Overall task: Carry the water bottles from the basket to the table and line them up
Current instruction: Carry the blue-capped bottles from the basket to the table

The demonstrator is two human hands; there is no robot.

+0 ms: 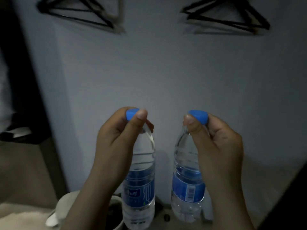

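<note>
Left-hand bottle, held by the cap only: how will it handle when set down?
Probably heavy for its size: the left bottle looks mostly full. Pinched at the blue cap by the left hand, it likely swings. Tall and narrow, so apt to tip.

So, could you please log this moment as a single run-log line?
left hand: pinches left bottle at top | right hand: pinches right bottle at top | bottles: upright, side by side, apart

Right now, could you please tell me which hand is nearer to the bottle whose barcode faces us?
Right. The right hand pinches the barcode bottle at its top; the left hand is off to that bottle's left, holding the other bottle.
</note>
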